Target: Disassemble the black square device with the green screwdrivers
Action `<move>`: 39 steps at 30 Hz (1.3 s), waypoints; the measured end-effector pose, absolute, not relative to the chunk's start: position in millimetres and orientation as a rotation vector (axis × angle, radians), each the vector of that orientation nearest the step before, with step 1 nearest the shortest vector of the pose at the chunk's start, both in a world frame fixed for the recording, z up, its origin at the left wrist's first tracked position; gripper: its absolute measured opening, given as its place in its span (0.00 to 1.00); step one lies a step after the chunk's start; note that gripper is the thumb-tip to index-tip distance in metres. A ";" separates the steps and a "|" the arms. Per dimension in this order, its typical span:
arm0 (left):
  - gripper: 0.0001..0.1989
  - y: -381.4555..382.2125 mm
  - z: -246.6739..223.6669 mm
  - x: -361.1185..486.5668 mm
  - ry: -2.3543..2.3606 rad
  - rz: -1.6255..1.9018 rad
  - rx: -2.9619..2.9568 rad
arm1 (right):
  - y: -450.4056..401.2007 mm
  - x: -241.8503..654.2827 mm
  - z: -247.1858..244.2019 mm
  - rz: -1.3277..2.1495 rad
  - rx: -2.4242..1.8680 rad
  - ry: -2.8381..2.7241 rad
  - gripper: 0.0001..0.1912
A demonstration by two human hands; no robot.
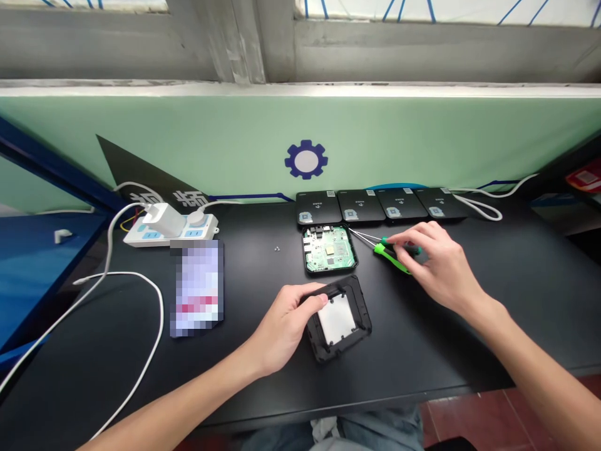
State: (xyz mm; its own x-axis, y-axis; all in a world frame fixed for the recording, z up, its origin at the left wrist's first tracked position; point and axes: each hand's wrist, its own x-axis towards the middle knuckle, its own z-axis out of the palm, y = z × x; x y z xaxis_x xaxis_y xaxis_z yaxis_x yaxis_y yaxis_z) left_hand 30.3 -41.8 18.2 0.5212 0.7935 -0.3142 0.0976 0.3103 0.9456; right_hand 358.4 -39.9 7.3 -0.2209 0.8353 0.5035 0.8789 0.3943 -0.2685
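Note:
My left hand (291,319) grips the left edge of a square black plastic cover (362,313), tilted with its inside and a silvery metal plate (336,318) facing up. My right hand (434,257) is closed at the thumb and fingertips round the dark handle of a screwdriver (392,242). A second screwdriver with a bright green handle (394,262) lies right beside it. Both thin shafts point left, toward an opened black box with a green circuit board (331,249). This box rests on the table just beyond the cover.
Several closed black boxes (359,205) stand in a row along the green back panel (225,138). Tiny screws (277,248) lie left of the circuit board. Farther left are a blurred phone (197,285), a white power strip (171,230) and a looping white cable (161,313).

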 end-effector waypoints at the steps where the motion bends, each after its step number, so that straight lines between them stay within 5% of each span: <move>1: 0.17 -41.8 18.4 31.3 0.933 0.560 1.190 | -43.8 358.1 4.0 -0.117 -1.474 -2.076 0.05; 10: 0.15 -54.2 19.3 35.2 0.953 0.641 1.168 | -37.0 349.4 -19.6 -0.313 -1.683 -2.140 0.15; 25: 0.49 -134.9 -9.7 20.6 1.220 0.885 1.103 | -44.9 393.3 -14.0 -0.031 -1.671 -2.211 0.17; 39: 0.45 -149.8 -30.9 40.4 1.639 0.939 1.994 | -51.6 405.5 -6.6 0.065 -1.522 -2.175 0.17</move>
State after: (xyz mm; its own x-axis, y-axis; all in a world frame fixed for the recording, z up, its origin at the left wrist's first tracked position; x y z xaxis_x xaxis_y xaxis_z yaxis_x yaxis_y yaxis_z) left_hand 40.4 -149.8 -30.9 0.0904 0.9645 0.2480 0.7018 -0.2385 0.6713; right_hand 405.5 -51.6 -6.6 -0.2655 0.8959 0.3562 0.8729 0.3802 -0.3057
